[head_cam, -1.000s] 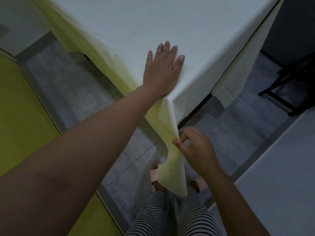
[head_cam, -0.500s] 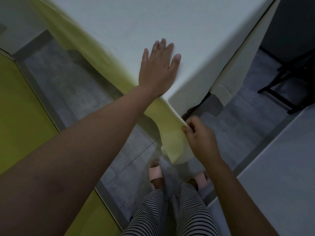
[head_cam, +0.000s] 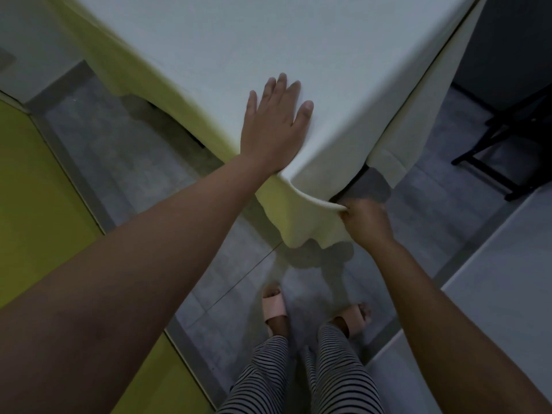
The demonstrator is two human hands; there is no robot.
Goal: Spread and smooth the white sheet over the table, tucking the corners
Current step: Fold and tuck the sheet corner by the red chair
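Right hand (head_cam: 366, 221) had carried the hanging corner of the white cloth sheet (head_cam: 301, 216) up and rightward, pinching its fold below the draped table (head_cam: 363, 173) corner, apparently to tuck it, while left hand (head_cam: 276, 127) pressed flat, fingers spread, anchoring the sheet on top.

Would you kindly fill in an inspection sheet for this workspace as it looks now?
Surface: wholly covered by the white sheet, lying flat; no wrinkles seen.
Job's things: sheet corner hangs loose below the near corner, not yet tucked.
Clutter: nothing seen.
Grips: left hand lies flat, pressing the sheet down by the corner; right hand pinches the hanging corner's edge.
Cables: nothing seen.
Surroundings: grey tiled floor; black frame, perhaps a chair, at right; yellow-green panel at left.
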